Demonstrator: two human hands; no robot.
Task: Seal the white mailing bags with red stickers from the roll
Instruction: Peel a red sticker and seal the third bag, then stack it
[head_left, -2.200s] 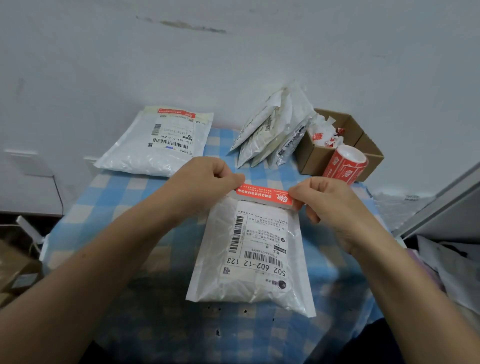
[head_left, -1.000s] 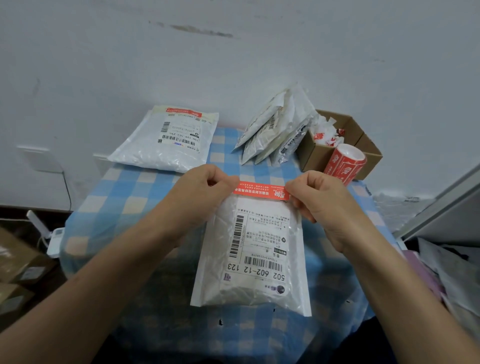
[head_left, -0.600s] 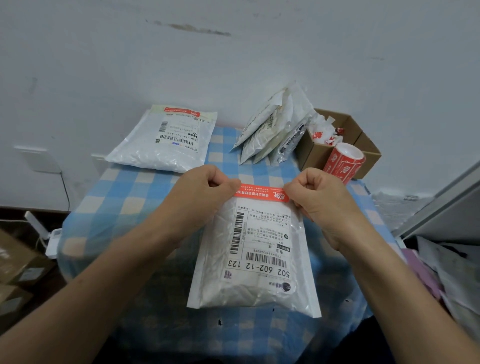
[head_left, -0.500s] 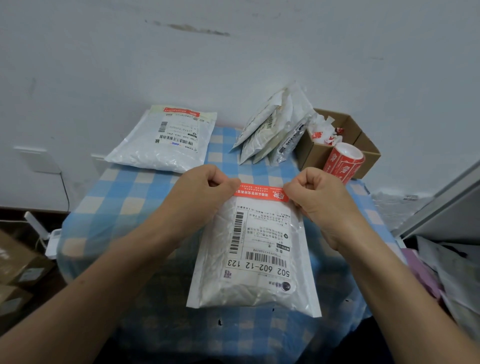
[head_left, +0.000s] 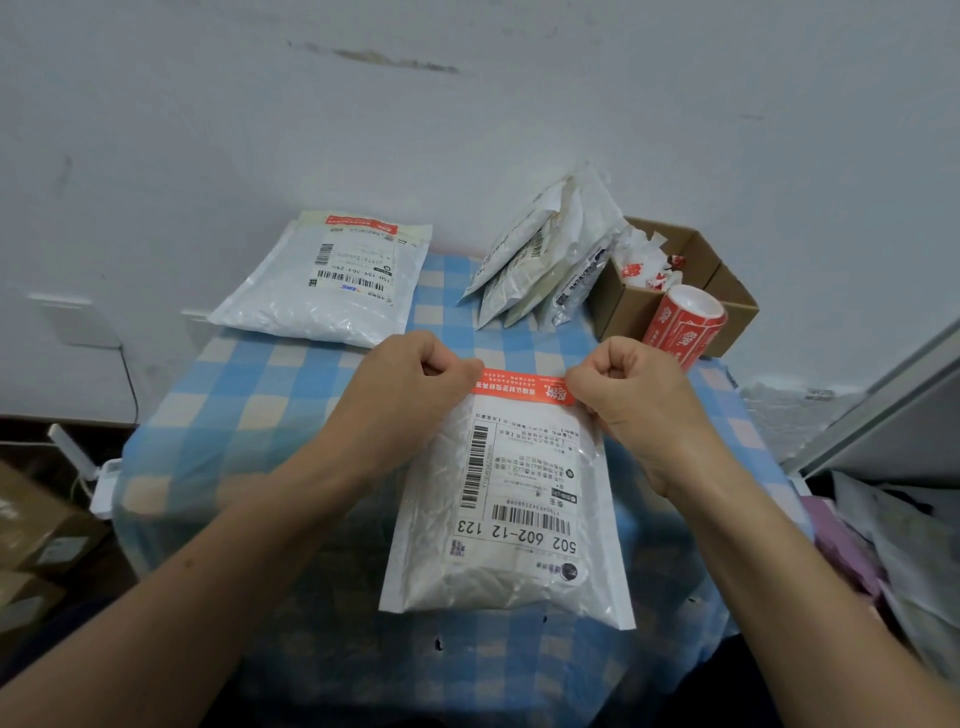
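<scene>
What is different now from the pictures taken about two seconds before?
The left hand and right hand brought the sticker down onto the top edge of the bag and curled tighter, pinching its ends there. Nothing was let go. The sealed bag, the leaning bags, the box and the roll stayed in place.

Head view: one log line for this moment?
step: sealing | red sticker: across mailing bag top edge | left hand: pinches its left end | right hand: pinches its right end
</scene>
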